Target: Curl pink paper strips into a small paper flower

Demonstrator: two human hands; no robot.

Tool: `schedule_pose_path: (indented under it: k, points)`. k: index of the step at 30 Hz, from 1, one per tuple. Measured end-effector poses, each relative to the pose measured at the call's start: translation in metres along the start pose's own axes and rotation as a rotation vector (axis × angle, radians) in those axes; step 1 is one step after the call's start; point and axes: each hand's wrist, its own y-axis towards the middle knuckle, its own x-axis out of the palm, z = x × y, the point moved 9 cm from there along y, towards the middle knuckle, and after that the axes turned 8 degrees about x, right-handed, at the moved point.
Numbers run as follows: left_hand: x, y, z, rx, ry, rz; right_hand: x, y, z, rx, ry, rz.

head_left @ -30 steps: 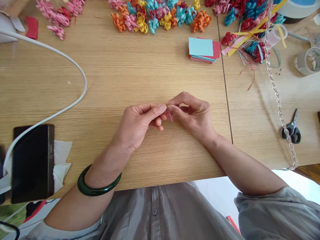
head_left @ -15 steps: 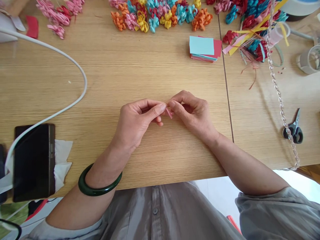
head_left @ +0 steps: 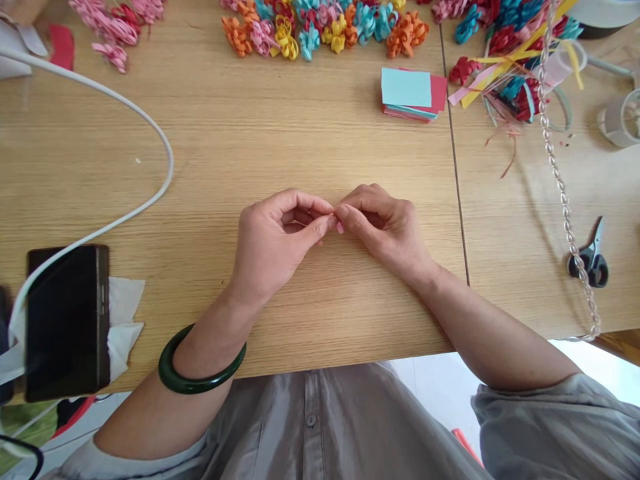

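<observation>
Over the middle of the table my two hands meet at the fingertips. A small pink paper strip (head_left: 341, 228) shows just below the pinch, mostly hidden by the fingers. My left hand (head_left: 280, 243) is closed, thumb and forefinger pressed together at the strip's left side. From the right, my right hand (head_left: 383, 223) pinches the same piece between thumb and forefinger. The strip's full shape cannot be made out. A dark green bangle (head_left: 200, 383) circles my left wrist.
Curled paper flowers (head_left: 335, 32) line the far side. A stack of coloured paper cards (head_left: 406, 88) lies in front of them. Scissors (head_left: 593, 260) and a beaded chain (head_left: 560, 187) are at right. A phone (head_left: 65, 320) and a white cable (head_left: 167, 160) occupy the left.
My left fingers have shifted, with the hand more arched and the thumb closer to the right fingertips. Less of the pink strip shows now. The view has tilted slightly.
</observation>
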Motion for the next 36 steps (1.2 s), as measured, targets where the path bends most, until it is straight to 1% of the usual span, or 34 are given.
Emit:
schedule_pose_path:
  k: [7,11,16,18,21,24,30,32,36]
  points:
    - [0.001,-0.001,0.006,0.056,0.103,-0.012,0.001,0.002,0.010,0.082,0.098,-0.008]
    - [0.002,-0.001,0.007,0.058,0.057,-0.035,0.001,0.003,0.014,0.145,0.203,-0.037]
    - [-0.008,0.001,0.009,0.027,0.059,0.030,-0.002,0.004,0.016,0.205,0.295,-0.023]
    - [-0.007,0.001,0.008,0.014,0.039,0.026,-0.002,0.004,0.015,0.204,0.296,-0.014]
    - [0.000,-0.001,0.002,-0.055,-0.050,-0.021,-0.003,0.003,0.013,0.186,0.284,-0.007]
    - [0.010,-0.003,-0.005,-0.154,-0.196,-0.068,-0.003,0.003,0.012,0.170,0.266,0.009]
    - [0.022,-0.006,-0.016,-0.349,-0.446,-0.102,-0.003,0.002,0.013,0.193,0.304,-0.004]
    - [0.024,-0.006,-0.017,-0.365,-0.489,-0.104,-0.002,0.001,0.012,0.194,0.328,-0.016]
    - [0.024,-0.007,-0.021,-0.367,-0.518,-0.067,-0.001,-0.001,0.011,0.161,0.326,-0.007]
